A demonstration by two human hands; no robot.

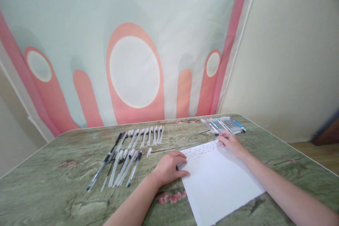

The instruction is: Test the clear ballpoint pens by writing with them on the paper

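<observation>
A white sheet of paper (219,180) lies on the green wood-grain table (53,190), with lines of small writing along its far edge. My left hand (171,167) rests on the sheet's left edge, fingers curled loosely and pressing down. My right hand (231,143) is at the sheet's far right corner, fingers closed round a thin pen (233,134) whose barrel points right. Just beyond that hand lies a row of coloured pens (222,124).
Two rows of clear-barrelled pens (127,159) with black or white caps lie left of the paper, and one small white cap (149,152) is beside them. A pink and pale-green curtain (135,60) hangs behind the table. Bare wall stands to the right.
</observation>
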